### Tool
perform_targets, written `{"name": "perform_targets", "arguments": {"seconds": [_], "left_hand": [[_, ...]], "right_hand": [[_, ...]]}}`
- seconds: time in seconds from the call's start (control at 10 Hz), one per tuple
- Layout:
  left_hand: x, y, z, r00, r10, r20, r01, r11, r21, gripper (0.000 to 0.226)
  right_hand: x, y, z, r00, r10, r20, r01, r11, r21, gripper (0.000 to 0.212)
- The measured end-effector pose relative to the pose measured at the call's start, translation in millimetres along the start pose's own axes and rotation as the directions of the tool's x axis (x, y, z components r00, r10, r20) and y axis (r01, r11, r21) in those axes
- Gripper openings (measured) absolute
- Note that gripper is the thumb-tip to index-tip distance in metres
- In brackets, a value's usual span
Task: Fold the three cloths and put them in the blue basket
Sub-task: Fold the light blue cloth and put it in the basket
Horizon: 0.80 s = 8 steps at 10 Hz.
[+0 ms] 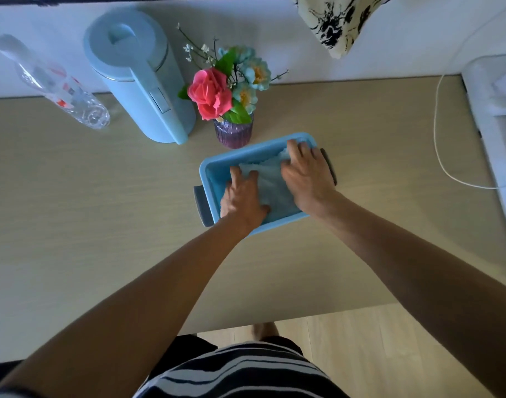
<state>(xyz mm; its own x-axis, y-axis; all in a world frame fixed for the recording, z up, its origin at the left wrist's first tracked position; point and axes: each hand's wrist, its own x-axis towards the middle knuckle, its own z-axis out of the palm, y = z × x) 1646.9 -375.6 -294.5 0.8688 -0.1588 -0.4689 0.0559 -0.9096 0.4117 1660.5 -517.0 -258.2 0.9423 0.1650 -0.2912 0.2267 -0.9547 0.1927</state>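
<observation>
Both hands are down inside the blue basket [208, 170], which sits on the pale wooden table [88, 196] just in front of the purple vase [233, 133] of artificial flowers; the basket has dark grey handles at its two short ends. The left hand [241, 198] lies palm down on the near left part of a pale blue cloth [270, 182], fingers spread and flat, thumb out to the side; the right hand [306, 176] presses on the far right part of the same cloth, fingers apart and slightly bent over its white-looking edge near the far corner; neither hand is closed around anything. The cloth lies folded in the basket's bottom; whether others lie under it I cannot tell.

Behind, a light blue kettle [139, 81] stands left of the vase; a clear plastic bottle [59, 84] with a red and white label is further left, its writing too blurred to read; a white cable [441, 150] trails across the right of the table.
</observation>
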Motion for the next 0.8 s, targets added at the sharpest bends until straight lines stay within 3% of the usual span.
{"name": "perform_targets", "arguments": {"seconds": [0.1, 0.2, 0.4, 0.5, 0.7, 0.8], "left_hand": [[-1.1, 2.3, -2.4, 0.971, 0.157, -0.182, -0.104, 0.957, 0.272, 0.073], [5.6, 5.9, 1.5, 0.935, 0.321, -0.151, -0.233, 0.876, 0.423, 0.072], [29.6, 5.5, 12.3, 0.96, 0.264, 0.09, -0.278, 0.883, 0.378, 0.079], [35.3, 5.9, 13.3, 0.957, 0.262, 0.123, -0.29, 0.864, 0.412, 0.084], [21.8, 3.2, -6.8, 0.96, 0.259, 0.102, -0.279, 0.907, 0.316, 0.082], [5.2, -6.9, -23.1, 0.961, 0.278, -0.006, -0.277, 0.958, 0.081, 0.078]], "right_hand": [[6.0, 1.8, -5.8, 0.99, -0.139, -0.016, 0.136, 0.982, -0.133, 0.034], [13.8, 10.4, -0.3, 0.972, -0.212, 0.104, 0.23, 0.952, -0.202, 0.033], [25.8, 16.2, 22.0, 0.958, -0.202, 0.203, 0.251, 0.934, -0.253, 0.042], [29.0, 10.2, 29.2, 0.954, -0.186, 0.234, 0.245, 0.935, -0.257, 0.042], [27.4, 8.1, 24.0, 0.958, -0.138, 0.253, 0.179, 0.973, -0.147, 0.044], [18.0, 8.2, 10.1, 0.966, -0.096, 0.242, 0.083, 0.995, 0.063, 0.059]]}}
